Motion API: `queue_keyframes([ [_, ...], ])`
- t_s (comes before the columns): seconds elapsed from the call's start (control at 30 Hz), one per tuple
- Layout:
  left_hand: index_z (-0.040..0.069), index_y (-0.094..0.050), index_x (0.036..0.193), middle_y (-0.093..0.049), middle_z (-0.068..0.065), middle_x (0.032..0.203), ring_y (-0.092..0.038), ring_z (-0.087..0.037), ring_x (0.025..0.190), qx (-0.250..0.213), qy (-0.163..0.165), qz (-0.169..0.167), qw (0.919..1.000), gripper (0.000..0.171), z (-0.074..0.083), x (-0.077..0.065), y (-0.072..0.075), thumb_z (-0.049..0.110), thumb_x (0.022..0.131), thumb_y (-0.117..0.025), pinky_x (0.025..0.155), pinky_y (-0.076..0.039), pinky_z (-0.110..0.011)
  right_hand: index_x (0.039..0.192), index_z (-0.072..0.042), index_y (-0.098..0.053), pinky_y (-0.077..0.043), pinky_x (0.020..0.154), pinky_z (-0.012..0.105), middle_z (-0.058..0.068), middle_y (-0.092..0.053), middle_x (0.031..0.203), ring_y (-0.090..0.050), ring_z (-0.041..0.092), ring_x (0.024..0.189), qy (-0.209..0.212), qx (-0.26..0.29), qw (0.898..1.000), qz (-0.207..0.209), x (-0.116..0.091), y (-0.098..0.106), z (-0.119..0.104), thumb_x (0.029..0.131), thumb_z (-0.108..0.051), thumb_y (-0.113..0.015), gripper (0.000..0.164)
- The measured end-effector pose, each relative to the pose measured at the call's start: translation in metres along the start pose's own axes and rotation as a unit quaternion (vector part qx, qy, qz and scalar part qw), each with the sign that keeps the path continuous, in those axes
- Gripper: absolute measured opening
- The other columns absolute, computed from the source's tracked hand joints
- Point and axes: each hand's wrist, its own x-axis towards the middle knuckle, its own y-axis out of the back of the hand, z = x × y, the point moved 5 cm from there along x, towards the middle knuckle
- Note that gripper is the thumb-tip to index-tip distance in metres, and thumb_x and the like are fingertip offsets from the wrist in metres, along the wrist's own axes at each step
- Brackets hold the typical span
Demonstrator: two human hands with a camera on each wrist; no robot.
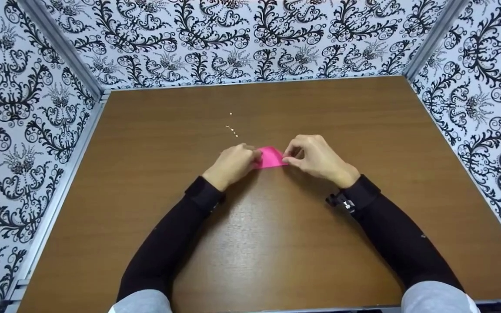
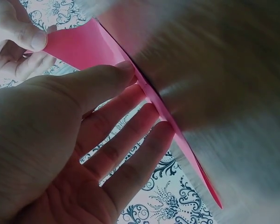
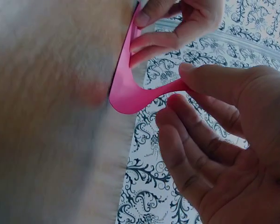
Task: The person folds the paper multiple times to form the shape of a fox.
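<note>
A piece of bright pink paper (image 1: 272, 157) bridges the space between the two hands over the brown table. My left hand (image 1: 235, 161) pinches it near one end, thumb tip on the sheet and fingertips along its edge, low against the tabletop. In the left wrist view, a long strip of the paper (image 2: 86, 44) runs past the thumb close along the table. Thumb and forefinger of my right hand (image 1: 320, 158) pinch the other end. That end curves up off the table in the right wrist view, where the paper (image 3: 126, 95) bends like a hook.
Small bright flecks (image 1: 232, 129) lie on the table (image 1: 242, 252) beyond the left hand. Walls with black-and-white scroll patterns (image 1: 215, 39) enclose the back and both sides. A dark band with a small device (image 1: 344, 202) is on the right wrist.
</note>
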Motion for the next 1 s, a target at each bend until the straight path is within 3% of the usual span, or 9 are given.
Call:
queue_keyframes([
  [0.43,0.007,-0.086,0.105,-0.089,-0.01,0.117,-0.082,-0.039,0.113,0.002,0.001,0.001,1.0,0.012,0.001,0.003,-0.003,0.018,0.108,-0.084,0.096,-0.07,-0.056,0.109,-0.005,-0.09,-0.073,0.089,0.052,0.008,-0.09,0.112,-0.086,0.026,0.1,0.071,-0.017,0.997,-0.039,-0.003,-0.018,-0.007,0.101,-0.011,-0.093,0.01],
  [1.0,0.008,-0.083,0.102,-0.089,-0.01,0.121,-0.082,-0.039,0.115,0.007,0.007,-0.003,0.9999,0.011,-0.001,0.003,0.001,0.017,0.109,-0.081,0.096,-0.07,-0.056,0.109,-0.008,-0.088,-0.072,0.09,0.043,0.005,-0.088,0.107,-0.085,0.021,0.099,0.086,-0.039,0.993,-0.076,-0.005,-0.035,-0.012,0.105,-0.013,-0.089,0.007],
])
